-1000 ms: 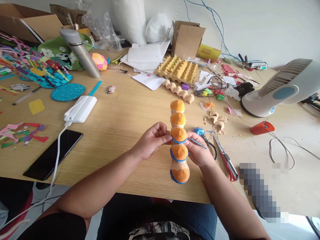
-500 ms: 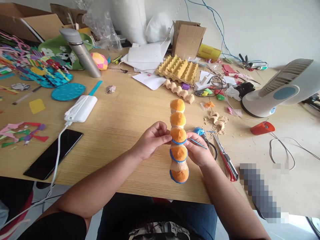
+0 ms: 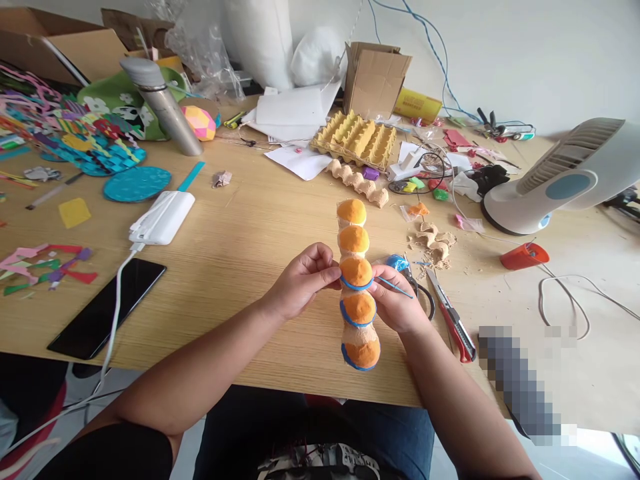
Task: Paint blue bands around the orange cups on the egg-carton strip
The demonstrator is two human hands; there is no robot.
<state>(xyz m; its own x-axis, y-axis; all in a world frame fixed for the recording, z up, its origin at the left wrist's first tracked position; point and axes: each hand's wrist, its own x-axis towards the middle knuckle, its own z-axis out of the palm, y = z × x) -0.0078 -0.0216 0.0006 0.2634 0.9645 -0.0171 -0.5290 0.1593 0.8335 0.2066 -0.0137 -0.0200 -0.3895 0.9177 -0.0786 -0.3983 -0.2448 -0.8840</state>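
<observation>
Between my hands is an egg-carton strip (image 3: 359,309) with several bumps covered in orange clay. Blue clay bands edge the three bumps nearest me. My left hand (image 3: 305,280) pinches the strip's left side at the middle bump, fingers closed. At the right side of that same bump, my right hand (image 3: 397,300) is closed, thumb and fingertip on the blue band. A thin blue clay strand (image 3: 395,287) runs from that band across my right fingers. Behind the right hand lies a blue clay lump (image 3: 399,263) beside black-handled scissors (image 3: 427,301), partly hidden.
A red utility knife (image 3: 457,327) lies right of my right hand. Farther right are an orange cup (image 3: 525,256) and a white fan (image 3: 555,187). A yellow egg tray (image 3: 355,140) sits behind. At left lie a phone (image 3: 107,308) and a white power bank (image 3: 163,219).
The strip has tilted slightly: its far end has shifted left and its near end a little right. Both hands keep nearly the same place and grip.
</observation>
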